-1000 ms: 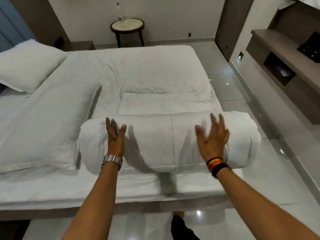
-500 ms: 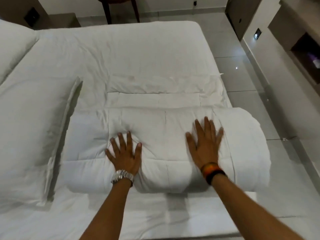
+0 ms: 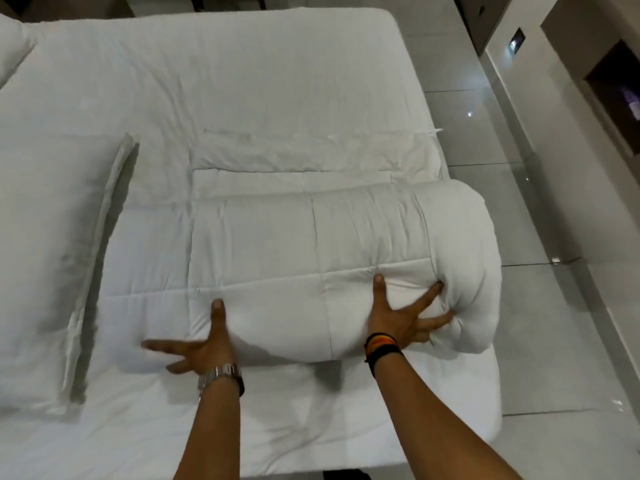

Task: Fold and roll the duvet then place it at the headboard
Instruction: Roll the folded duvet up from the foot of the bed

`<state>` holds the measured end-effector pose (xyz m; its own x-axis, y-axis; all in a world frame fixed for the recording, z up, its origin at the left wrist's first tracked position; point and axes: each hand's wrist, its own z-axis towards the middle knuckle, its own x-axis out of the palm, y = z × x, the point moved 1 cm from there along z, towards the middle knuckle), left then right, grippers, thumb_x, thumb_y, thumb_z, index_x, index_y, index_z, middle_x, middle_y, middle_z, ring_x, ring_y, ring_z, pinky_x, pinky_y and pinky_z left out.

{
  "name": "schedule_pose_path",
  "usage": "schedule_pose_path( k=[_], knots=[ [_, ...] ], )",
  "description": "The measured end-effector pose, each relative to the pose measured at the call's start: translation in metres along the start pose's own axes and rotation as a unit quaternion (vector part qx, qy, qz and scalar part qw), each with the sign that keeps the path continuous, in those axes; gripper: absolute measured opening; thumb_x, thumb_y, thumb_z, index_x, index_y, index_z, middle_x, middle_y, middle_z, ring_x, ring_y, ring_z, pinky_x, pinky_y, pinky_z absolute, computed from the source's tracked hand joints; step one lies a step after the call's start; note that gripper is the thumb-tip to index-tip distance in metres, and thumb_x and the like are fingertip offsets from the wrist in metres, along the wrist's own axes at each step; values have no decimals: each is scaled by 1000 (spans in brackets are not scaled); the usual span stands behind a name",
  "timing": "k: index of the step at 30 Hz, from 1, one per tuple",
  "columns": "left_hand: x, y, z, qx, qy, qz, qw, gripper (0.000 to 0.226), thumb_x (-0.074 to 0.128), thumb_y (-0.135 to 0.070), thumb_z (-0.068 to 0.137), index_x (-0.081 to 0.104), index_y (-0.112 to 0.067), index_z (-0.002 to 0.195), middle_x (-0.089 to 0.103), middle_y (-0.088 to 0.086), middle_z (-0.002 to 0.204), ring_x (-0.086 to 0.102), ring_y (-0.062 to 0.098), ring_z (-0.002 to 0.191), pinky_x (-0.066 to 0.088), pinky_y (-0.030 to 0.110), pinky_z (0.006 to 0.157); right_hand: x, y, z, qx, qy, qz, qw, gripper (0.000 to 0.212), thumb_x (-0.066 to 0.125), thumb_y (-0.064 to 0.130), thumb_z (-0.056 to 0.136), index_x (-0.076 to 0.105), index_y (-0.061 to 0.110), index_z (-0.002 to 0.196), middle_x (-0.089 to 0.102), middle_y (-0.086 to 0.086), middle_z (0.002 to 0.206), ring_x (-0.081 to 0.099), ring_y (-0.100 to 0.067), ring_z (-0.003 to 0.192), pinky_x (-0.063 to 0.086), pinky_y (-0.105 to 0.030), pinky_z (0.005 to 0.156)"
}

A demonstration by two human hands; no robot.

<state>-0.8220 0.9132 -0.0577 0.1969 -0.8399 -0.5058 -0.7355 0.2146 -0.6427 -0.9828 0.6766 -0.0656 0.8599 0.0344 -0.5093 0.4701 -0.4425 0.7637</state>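
Rolling was the step in hand, by my reading: the duvet (image 3: 304, 258) lay across the bed (image 3: 242, 74) as a thick roll near the bed's near edge, with a short flat tail (image 3: 294, 174) unrolled on the roll's far side. Both hands were open with fingers spread, gripping nothing. The left hand (image 3: 204, 348) pressed the roll's near face towards its left end; the right hand (image 3: 398, 318) pressed the near face by its right end, fingers sunk into the padding. A pillow (image 3: 45, 237) lay just left of the roll. To finish well, pressure should stay even on both ends so the roll travels straight over the tail; the right end bulged past the bed's edge and could loosen or slip off.
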Motion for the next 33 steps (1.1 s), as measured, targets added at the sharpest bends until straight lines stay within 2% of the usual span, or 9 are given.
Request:
schedule_pose_path(
  k=[5, 7, 10, 13, 18, 24, 29, 31, 33],
  knots=[
    [33, -15, 6, 53, -9, -53, 997, 148, 97, -56, 53, -15, -65, 149, 26, 25, 160, 50, 46, 132, 41, 65, 103, 22, 6, 20, -71, -20, -1, 997, 113, 95, 54, 65, 29, 53, 157, 28, -13, 151, 47, -36, 133, 49, -44, 105],
    [36, -16, 10, 104, 9, -74, 992, 135, 95, -44, 63, -4, -63, 152, 39, 16, 157, 56, 35, 126, 44, 52, 104, 21, 8, 26, -81, 1, 5, 997, 104, 94, 45, 71, 33, 53, 156, 36, -12, 144, 57, -36, 121, 47, -39, 98],
    [18, -11, 8, 138, 44, -96, 985, 114, 89, -35, 73, 9, -65, 148, 54, 5, 139, 58, 25, 108, 46, 40, 98, 1, -2, 25, -112, 43, 28, 992, 91, 91, 30, 80, 43, 45, 155, 46, -13, 149, 53, -34, 134, 39, -32, 104],
    [-17, 4, -10, 186, 61, -126, 973, 103, 85, -21, 79, 20, -58, 150, 50, -8, 125, 58, 22, 106, 40, 30, 96, -35, -10, 11, -139, 71, 54, 986, 81, 90, 20, 82, 52, 33, 153, 55, -12, 149, 49, -30, 140, 37, -28, 108],
    [-92, 15, -57, 211, 77, -124, 966, 97, 79, -11, 83, 24, -40, 156, 44, -9, 122, 50, 17, 102, 36, 27, 94, -115, -6, -34, -177, 61, 62, 980, 74, 91, 12, 80, 60, 19, 147, 64, -12, 143, 55, -31, 137, 42, -30, 110],
    [-220, 48, -92, 211, 103, -74, 969, 97, 73, -11, 81, 20, -48, 154, 48, 2, 108, 53, 28, 83, 41, 35, 82, -223, -37, -105, -187, 65, 37, 980, 70, 90, 15, 80, 63, 13, 144, 67, -12, 140, 59, -34, 132, 46, -43, 114],
    [-258, 37, -96, 298, 171, -95, 934, 95, 74, -9, 85, 21, -32, 161, 49, 2, 143, 56, 28, 120, 40, 28, 97, -253, -11, -135, -207, 82, 57, 973, 69, 86, 13, 84, 58, 9, 147, 61, -16, 145, 56, -35, 136, 43, -41, 117],
    [-255, 30, -93, 332, 259, -90, 903, 88, 72, -17, 92, 21, -36, 162, 45, 15, 155, 52, 35, 135, 42, 38, 111, -249, 13, -135, -228, 129, 69, 963, 82, 83, 23, 89, 41, 13, 159, 47, -16, 157, 50, -33, 142, 39, -38, 121],
    [-241, 32, -88, 396, 321, 35, 860, 75, 63, -39, 99, 20, -49, 159, 37, 8, 164, 40, 29, 147, 31, 50, 120, -239, 25, -132, -287, 167, -9, 943, 92, 77, 45, 93, 26, 22, 167, 32, -14, 166, 37, -33, 151, 30, -48, 126]
  ],
)
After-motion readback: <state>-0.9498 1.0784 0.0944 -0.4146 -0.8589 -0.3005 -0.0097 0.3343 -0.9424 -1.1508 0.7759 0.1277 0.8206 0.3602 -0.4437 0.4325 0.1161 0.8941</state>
